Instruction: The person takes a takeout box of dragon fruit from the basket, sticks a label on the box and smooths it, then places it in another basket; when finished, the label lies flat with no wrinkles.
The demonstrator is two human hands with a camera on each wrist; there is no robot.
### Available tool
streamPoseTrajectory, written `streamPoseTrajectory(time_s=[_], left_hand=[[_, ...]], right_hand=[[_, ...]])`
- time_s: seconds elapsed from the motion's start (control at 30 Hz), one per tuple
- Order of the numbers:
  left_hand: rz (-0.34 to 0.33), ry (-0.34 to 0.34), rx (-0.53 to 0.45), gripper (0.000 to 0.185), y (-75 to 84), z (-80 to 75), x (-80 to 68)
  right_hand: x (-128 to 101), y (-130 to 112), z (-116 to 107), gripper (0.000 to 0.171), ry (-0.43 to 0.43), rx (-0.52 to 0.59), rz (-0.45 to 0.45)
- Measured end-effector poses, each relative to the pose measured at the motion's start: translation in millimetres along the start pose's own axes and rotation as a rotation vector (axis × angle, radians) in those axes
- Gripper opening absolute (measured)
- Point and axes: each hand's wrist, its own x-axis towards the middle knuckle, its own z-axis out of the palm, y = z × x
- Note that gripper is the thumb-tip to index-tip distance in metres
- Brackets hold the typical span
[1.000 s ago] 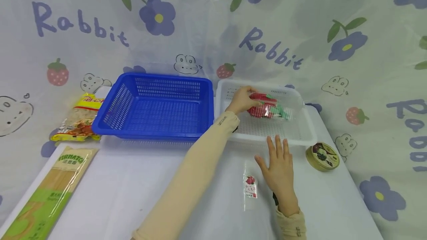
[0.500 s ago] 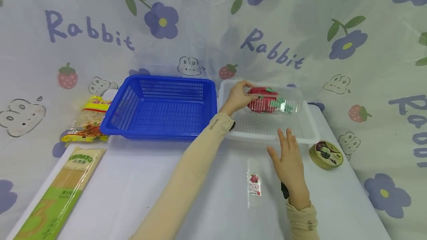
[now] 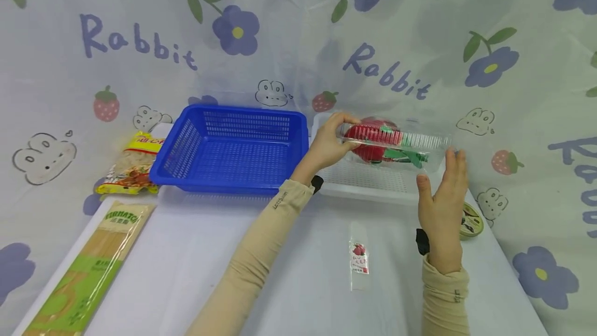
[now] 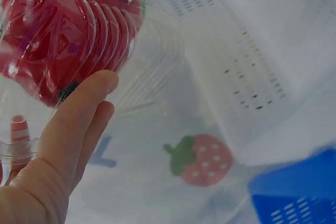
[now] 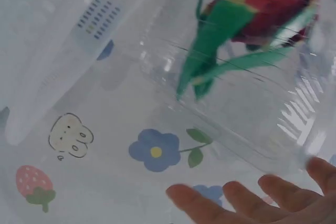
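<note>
My left hand point(image 3: 325, 144) grips the left end of a clear plastic box point(image 3: 426, 141), thumb on the near side. Inside the box lies a red dragon fruit point(image 3: 373, 134) with green leaf tips point(image 5: 215, 51). The box is raised over the white basket point(image 3: 368, 193) and tilted. In the left wrist view, the fingers point(image 4: 79, 114) press against the ridged clear plastic. My right hand point(image 3: 443, 206) is held by the box's right end with its fingers straight. Its fingertips point(image 5: 181, 192) are close to the box in the right wrist view; I cannot tell whether they touch.
Left of the white basket stands a blue basket point(image 3: 252, 162). A noodle bag point(image 3: 135, 162) and a long spaghetti packet point(image 3: 93, 263) lie further left. A clear strip with a dragon fruit label point(image 3: 359, 258) lies in front. A round tin point(image 3: 471, 222) is partly behind my right hand.
My left hand has lifted the box with the dragon fruit up from the white basket and tilted it. My right hand has moved right and up to the box's right end.
</note>
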Motion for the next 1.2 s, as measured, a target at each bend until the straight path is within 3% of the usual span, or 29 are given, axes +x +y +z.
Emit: streamPoseTrajectory(time_s=[0.13,0.37,0.5,0.73,0.83,0.9,1.1,1.2], left_hand=[[0.067,0.007,-0.059,0.038,11.1,-13.5,-22.3],[0.262,0.076,-0.072,0.04,20.5,-38.8,-73.0],[0.382,0.085,-0.048,0.04,25.4,-53.3,-109.9],[0.53,0.158,0.113,0.042,32.8,-68.6,-163.1],[0.516,0.174,0.097,0.044,31.1,-70.5,-179.4],[0.468,0.171,0.07,0.045,29.7,-71.8,-189.4],[0.232,0.12,0.059,0.064,36.9,-81.8,-221.3],[0.129,0.152,-0.012,0.072,42.9,-86.7,-236.5]], right_hand=[[-2,-7,-5,0.075,0.02,0.151,0.047],[-10,-24,-12,0.067,0.002,0.545,-0.022],[-16,-34,-15,0.066,-0.086,0.806,-0.046],[-22,-46,-9,0.055,-0.299,1.117,-0.084],[-26,-52,-2,0.051,-0.308,1.189,-0.147],[-29,-57,3,0.051,-0.282,1.195,-0.198],[-46,-80,16,0.053,-0.151,1.034,-0.311],[-57,-91,22,0.055,-0.135,0.968,-0.353]])
